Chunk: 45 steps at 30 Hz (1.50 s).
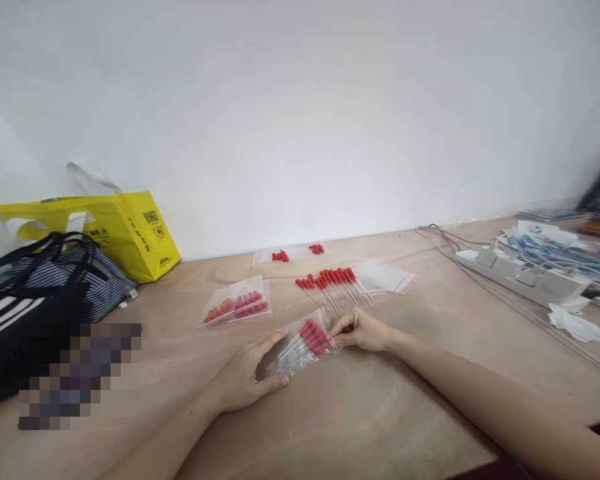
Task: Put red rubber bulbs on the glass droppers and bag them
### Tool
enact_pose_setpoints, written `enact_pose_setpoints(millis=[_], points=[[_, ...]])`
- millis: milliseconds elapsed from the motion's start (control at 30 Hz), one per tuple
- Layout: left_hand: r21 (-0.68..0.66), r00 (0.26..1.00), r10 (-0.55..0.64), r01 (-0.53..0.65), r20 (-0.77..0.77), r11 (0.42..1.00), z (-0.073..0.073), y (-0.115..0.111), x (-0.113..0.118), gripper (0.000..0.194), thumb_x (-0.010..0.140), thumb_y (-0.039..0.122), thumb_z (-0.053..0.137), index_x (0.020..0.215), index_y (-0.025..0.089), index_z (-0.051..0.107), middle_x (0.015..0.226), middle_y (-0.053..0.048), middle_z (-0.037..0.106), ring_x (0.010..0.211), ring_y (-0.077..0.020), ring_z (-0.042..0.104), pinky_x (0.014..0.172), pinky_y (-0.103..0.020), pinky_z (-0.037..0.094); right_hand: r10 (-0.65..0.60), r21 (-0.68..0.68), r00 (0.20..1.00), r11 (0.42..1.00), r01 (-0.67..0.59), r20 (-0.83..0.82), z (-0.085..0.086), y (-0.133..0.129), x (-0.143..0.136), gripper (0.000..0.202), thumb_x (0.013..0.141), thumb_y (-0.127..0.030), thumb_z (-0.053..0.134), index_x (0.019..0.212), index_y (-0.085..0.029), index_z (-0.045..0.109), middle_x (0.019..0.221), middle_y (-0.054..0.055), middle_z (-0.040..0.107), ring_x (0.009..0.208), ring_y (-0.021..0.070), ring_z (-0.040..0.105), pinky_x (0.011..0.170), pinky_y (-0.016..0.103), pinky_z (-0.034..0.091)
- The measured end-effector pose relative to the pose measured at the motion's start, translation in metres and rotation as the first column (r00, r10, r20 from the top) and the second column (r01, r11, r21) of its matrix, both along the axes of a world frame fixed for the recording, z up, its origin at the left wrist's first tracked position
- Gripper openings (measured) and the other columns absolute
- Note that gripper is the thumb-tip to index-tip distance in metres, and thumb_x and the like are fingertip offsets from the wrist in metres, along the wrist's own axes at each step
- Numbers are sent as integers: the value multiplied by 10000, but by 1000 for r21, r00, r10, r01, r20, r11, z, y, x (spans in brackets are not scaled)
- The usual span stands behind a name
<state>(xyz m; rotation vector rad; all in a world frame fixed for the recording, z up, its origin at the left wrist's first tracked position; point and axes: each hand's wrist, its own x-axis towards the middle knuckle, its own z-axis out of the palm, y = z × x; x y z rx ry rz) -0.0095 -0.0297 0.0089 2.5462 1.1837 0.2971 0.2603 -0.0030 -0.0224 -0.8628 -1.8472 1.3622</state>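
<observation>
A clear zip bag (297,357) holds several droppers with red rubber bulbs (314,335) and thin clear stems. It lies at a slant on the table between my hands. My left hand (247,375) cups the stem end, thumb on the near side and fingers on the far side, gripping the bag. At the bulb end, my right hand (359,329) pinches the bag's edge with closed fingertips. Just beyond, loose red-bulbed droppers (336,280) lie side by side in a row, bulbs pointing away from me. Part of the left fingers is hidden.
Filled bags of red bulbs (240,301) lie to the left. Farther back, a bag (300,253) holds small red pieces. A flat clear bag (387,275) is behind the row. A yellow bag (150,240) stands left; a power strip (525,277) with cables sits right.
</observation>
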Motion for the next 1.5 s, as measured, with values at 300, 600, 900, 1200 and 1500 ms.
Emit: enact_pose_setpoints(millis=[300,600,900,1200,1500], points=[[-33,1000,-27,27,-9,999,2,0,-1,596,767,465,491,1287,232,315,1332,-63,372,1197,-244,359,976,-414,323,-100,46,976,995,93,192,-6,6,-1,306,523,-429,714,590,-135,661,574,6,603,515,81,481,479,184,359],[124,934,-330,346,-137,930,15,39,4,409,810,246,467,1213,295,429,1315,-27,400,1239,-238,293,983,-482,286,-243,200,954,958,207,174,5,-3,35,231,661,-371,631,749,-158,634,574,-20,520,496,72,425,467,195,339],[450,966,-201,109,164,886,-4,23,23,247,814,266,463,1029,172,540,1039,-90,572,959,-184,537,835,-342,454,-297,446,898,885,131,326,4,-17,22,259,672,-364,626,884,-218,653,648,-10,577,539,85,472,488,194,332],[637,897,-440,320,33,702,-6,6,19,169,795,274,514,930,190,571,849,-54,651,785,-155,611,693,-261,508,-287,663,877,747,-46,385,15,-33,12,399,663,-502,600,942,-218,629,733,16,589,610,110,519,530,208,339],[724,888,-425,410,-176,556,-12,17,11,258,841,121,368,957,205,583,748,-41,677,604,-124,624,509,-213,475,-528,954,799,230,-192,288,2,-24,-5,231,849,-232,396,817,-171,616,637,19,562,589,100,485,523,247,287]])
